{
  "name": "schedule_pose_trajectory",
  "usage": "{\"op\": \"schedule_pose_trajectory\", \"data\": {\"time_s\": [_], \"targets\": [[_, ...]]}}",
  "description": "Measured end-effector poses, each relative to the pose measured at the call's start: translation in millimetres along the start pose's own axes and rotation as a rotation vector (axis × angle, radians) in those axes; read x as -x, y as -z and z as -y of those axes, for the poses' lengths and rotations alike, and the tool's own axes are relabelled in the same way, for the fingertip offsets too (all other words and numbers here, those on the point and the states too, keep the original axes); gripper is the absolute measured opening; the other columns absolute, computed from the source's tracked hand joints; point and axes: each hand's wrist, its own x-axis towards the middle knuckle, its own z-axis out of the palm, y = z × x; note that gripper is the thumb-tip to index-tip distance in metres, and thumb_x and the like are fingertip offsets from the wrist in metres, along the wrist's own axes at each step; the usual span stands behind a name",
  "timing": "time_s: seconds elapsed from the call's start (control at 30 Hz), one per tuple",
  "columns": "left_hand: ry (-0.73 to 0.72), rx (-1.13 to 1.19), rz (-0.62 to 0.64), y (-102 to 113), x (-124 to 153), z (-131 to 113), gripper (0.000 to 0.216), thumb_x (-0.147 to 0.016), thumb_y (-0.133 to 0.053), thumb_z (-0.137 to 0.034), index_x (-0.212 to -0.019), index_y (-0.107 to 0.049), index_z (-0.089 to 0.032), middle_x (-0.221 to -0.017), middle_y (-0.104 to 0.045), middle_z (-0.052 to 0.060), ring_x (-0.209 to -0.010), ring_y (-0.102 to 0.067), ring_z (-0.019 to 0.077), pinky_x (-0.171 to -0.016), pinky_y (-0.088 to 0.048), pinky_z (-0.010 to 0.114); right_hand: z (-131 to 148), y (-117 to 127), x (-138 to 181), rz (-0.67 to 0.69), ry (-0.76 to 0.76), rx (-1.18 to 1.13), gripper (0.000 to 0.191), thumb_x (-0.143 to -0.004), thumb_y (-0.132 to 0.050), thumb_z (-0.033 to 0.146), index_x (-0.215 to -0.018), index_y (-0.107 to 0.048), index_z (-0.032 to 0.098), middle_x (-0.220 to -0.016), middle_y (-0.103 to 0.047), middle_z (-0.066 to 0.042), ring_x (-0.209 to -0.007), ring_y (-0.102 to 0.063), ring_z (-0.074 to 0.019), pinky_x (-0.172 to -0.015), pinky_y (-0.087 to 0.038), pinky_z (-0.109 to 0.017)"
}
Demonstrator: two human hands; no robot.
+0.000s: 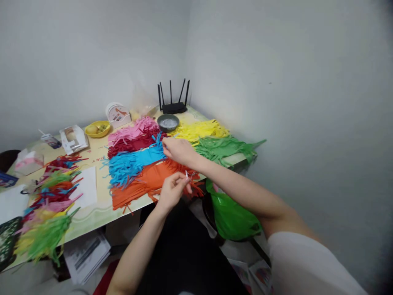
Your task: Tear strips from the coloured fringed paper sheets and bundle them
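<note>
Likely "DAY" on tabletop (101, 152), rest unreadable

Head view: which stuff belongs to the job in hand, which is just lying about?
Likely the job:
- orange fringed paper, below the hands
- blue fringed paper, by the right hand
- small white item in the left hand
- multicoloured tassels, similarly fringed

Likely lying about:
- router
- yellow fruit bowl
- tissue box

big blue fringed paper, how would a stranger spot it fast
On the table, a black router stands at the far corner. Nearer, the big blue fringed paper lies between the dark red fringe and the orange fringe; the only blue of the three.
</note>
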Motion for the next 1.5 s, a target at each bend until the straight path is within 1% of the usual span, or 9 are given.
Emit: {"op": "schedule_pose_trajectory", "data": {"time_s": [0.23, 0.4, 0.47, 0.6, 0.77, 0.9, 1.03, 1.23, 1.5], "targets": [[-0.046, 0.208, -0.240, 4.9, 4.5, 8.6, 0.037, -0.076, -0.067, -0.051, -0.078, -0.052, -0.017, -0.048, -0.052, -0.007, -0.034, -0.022, 0.0022, -0.038, -0.015, 0.017, -19.1, 15.6, 10.6, 0.004, -0.022, 0.069, 0.022, -0.093, -0.047, 0.029, -0.104, -0.062, 0.016, -0.097, -0.071, -0.009, -0.084, -0.065, -0.0215, -0.064, -0.034, -0.027], [0.181, -0.389, 0.425, -30.4, 38.2, 47.2, 0.012, -0.073, -0.070, -0.029, -0.071, -0.062, -0.020, -0.042, -0.049, -0.006, -0.036, -0.040, 0.0090, -0.046, -0.033, 0.022, -65.8, 62.2, 14.3, -0.108, -0.117, 0.154, 0.025, -0.092, -0.043, 0.022, -0.105, -0.062, 0.013, -0.100, -0.070, -0.014, -0.086, -0.064, -0.0240, -0.066, -0.037, -0.029], [0.243, -0.508, 0.531, -32.5, 52.1, 57.9, 0.007, -0.067, -0.072, -0.018, -0.070, -0.066, -0.021, -0.038, -0.046, -0.006, -0.037, -0.043, 0.0118, -0.049, -0.036, 0.024, -84.4, 84.6, 23.4, -0.253, -0.189, 0.166, 0.023, -0.089, -0.046, 0.021, -0.100, -0.063, 0.013, -0.095, -0.071, -0.012, -0.083, -0.064, -0.0232, -0.067, -0.039, -0.029], [0.172, -0.445, 0.297, 5.6, 55.1, 25.2, 0.016, -0.085, -0.057, -0.027, -0.097, -0.064, -0.019, -0.052, -0.062, -0.002, -0.048, -0.053, 0.0137, -0.053, -0.038, 0.023, -69.8, 94.4, 55.6, -0.386, -0.196, -0.328, 0.010, -0.083, -0.054, 0.026, -0.083, -0.059, 0.017, -0.070, -0.067, -0.003, -0.061, -0.060, -0.0145, -0.060, -0.042, -0.026], [-0.059, -0.327, -0.127, 65.3, 48.3, -56.8, 0.022, -0.084, -0.064, -0.037, -0.089, -0.053, -0.018, -0.072, -0.073, 0.004, -0.058, -0.059, 0.0113, -0.060, -0.042, 0.020, 18.3, 33.0, 71.8, 0.050, -0.027, -1.199, 0.017, -0.084, -0.059, 0.035, -0.080, -0.054, 0.020, -0.061, -0.062, 0.002, -0.051, -0.054, -0.0100, -0.052, -0.042, -0.023], [-0.094, -0.153, -0.252, 79.6, 48.7, -75.3, 0.032, -0.078, -0.070, -0.045, -0.085, -0.057, -0.016, -0.057, -0.063, -0.002, -0.033, -0.031, 0.0022, -0.039, -0.025, 0.017, 67.7, -13.3, 48.2, -0.002, -0.015, -1.439, 0.026, -0.078, -0.068, 0.043, -0.075, -0.059, 0.019, -0.077, -0.057, -0.001, -0.068, -0.057, -0.0120, -0.064, -0.051, -0.026], [-0.034, 0.033, -0.297, 91.3, 43.9, -63.1, 0.038, -0.072, -0.075, -0.045, -0.088, -0.057, -0.015, -0.062, -0.064, -0.002, -0.029, -0.025, -0.0003, -0.032, -0.016, 0.016, 81.2, -36.0, 26.2, 0.008, -0.052, -1.563, 0.029, -0.076, -0.070, 0.047, -0.077, -0.058, 0.020, -0.089, -0.056, -0.002, -0.067, -0.055, -0.0107, -0.054, -0.050, -0.022], [-0.064, 0.065, -0.358, 112.8, 37.3, -51.0, 0.037, -0.073, -0.075, -0.043, -0.087, -0.055, -0.015, -0.067, -0.069, 0.001, -0.028, -0.028, -0.0004, -0.032, -0.017, 0.016, 58.8, -42.6, 15.8, 0.379, 0.058, -1.385, 0.028, -0.087, -0.060, 0.043, -0.102, -0.060, 0.020, -0.072, -0.060, 0.002, -0.054, -0.053, -0.0097, -0.048, -0.044, -0.021], [0.001, -0.063, -0.388, 112.0, 24.5, -45.9, 0.030, -0.075, -0.073, -0.040, -0.081, -0.063, -0.013, -0.074, -0.075, 0.008, -0.038, -0.037, 0.0025, -0.041, -0.025, 0.018, 43.1, -36.7, 6.6, 0.028, 0.062, -0.986, 0.019, -0.091, -0.054, 0.032, -0.085, -0.067, 0.020, -0.075, -0.066, -0.002, -0.064, -0.057, -0.0148, -0.058, -0.041, -0.026]]}}
